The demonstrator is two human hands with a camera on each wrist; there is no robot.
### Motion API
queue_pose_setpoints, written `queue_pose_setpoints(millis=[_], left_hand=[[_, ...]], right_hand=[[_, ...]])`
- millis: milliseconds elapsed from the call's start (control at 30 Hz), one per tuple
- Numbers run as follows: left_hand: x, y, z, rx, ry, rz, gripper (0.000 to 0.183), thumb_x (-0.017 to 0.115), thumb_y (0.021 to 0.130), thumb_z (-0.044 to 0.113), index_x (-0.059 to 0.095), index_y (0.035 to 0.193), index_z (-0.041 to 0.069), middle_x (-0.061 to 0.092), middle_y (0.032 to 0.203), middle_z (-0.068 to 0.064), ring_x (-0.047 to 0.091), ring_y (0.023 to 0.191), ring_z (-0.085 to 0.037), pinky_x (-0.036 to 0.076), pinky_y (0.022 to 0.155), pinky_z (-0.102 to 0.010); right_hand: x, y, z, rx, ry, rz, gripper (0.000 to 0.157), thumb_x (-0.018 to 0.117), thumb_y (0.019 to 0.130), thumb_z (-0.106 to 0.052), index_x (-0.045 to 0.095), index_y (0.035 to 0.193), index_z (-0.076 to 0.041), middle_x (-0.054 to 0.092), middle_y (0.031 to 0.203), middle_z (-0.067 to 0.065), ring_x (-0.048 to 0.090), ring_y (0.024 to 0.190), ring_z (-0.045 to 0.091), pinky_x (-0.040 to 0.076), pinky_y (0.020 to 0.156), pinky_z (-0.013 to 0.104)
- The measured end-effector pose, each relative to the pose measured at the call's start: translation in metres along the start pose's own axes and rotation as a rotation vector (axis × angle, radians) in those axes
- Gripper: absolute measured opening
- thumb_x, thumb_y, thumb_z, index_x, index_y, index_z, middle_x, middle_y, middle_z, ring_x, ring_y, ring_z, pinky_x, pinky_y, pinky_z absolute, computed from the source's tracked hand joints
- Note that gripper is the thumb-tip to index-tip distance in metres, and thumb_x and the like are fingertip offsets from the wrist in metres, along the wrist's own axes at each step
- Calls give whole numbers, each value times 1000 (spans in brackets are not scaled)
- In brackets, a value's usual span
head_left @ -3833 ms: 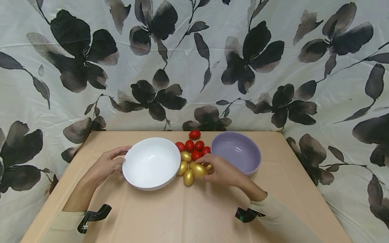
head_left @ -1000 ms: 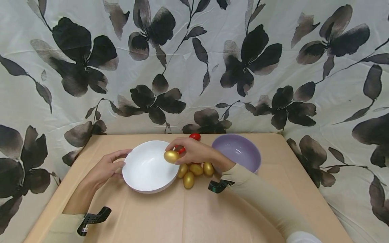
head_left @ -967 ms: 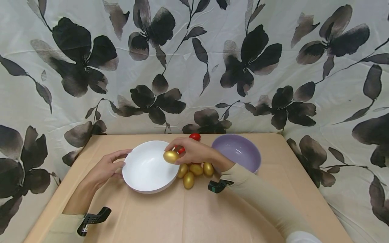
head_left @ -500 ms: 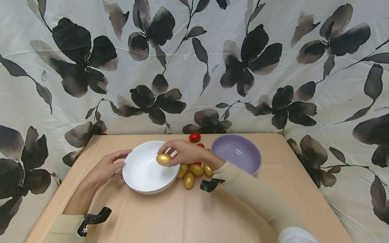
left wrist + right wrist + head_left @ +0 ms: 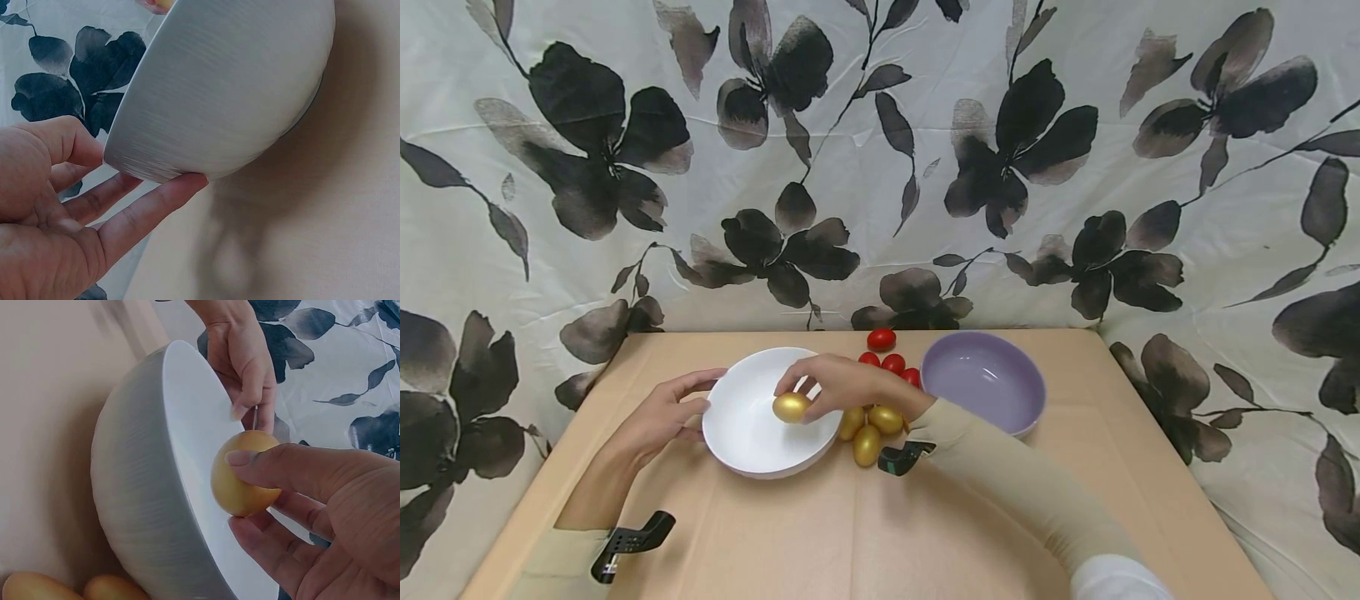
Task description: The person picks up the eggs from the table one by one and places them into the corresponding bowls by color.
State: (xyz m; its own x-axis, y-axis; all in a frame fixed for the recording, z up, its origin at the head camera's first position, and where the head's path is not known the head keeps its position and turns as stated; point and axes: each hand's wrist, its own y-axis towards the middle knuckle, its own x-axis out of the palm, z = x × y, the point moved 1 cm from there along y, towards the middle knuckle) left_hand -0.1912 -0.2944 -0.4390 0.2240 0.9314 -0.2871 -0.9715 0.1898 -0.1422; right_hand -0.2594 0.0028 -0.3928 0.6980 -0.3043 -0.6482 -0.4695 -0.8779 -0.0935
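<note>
My left hand [image 5: 662, 410] grips the near-left rim of the white bowl [image 5: 737, 429], thumb at the edge and fingers along the outer wall [image 5: 231, 81]. Over the bowl's opening, my right hand [image 5: 846, 383] pinches a gold egg [image 5: 791, 407] between thumb and fingertips. The right wrist view shows that egg [image 5: 244, 478] just above the inner wall. No eggs show in the visible part of the bowl's inside. Several loose gold eggs [image 5: 867, 446] lie right of the bowl, partly hidden by my right hand and wrist.
Several red egg-shaped pieces [image 5: 892, 363] lie behind the gold ones, with one at the table's back edge. A purple bowl [image 5: 985, 379] stands to their right. A floral cloth [image 5: 880, 167] hangs behind the wooden table [image 5: 775, 542].
My right hand has picked a gold egg from the pile and carried it left over the white bowl, and it is now lower and further in. The left hand stays on the rim.
</note>
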Motion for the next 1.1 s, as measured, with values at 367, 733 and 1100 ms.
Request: queue_pose_setpoints(millis=[367,733,1100], left_hand=[[0,0,2,0,-1,-4,58,57,98,0,40,153,2,41,147,-29,59,110,-23,63,74,-47],[1,0,2,-9,-13,-2,59,58,97,1,41,153,3,42,146,-28,59,109,-22,63,75,-47],[0,0,0,3,-17,-2,58,58,97,0,41,153,2,42,145,-28,57,113,-25,63,75,-48]], right_hand=[[12,13,2,20,-33,-74,42,79,86,-4,69,125,-15,68,122,-7,65,108,8,54,96,23],[26,22,5,48,-117,-143,42,81,85,-5,70,123,-17,69,118,-9,64,106,7,51,97,19],[34,28,9,57,-146,-182,41,81,84,-6,70,121,-19,68,114,-10,62,106,6,49,93,14]])
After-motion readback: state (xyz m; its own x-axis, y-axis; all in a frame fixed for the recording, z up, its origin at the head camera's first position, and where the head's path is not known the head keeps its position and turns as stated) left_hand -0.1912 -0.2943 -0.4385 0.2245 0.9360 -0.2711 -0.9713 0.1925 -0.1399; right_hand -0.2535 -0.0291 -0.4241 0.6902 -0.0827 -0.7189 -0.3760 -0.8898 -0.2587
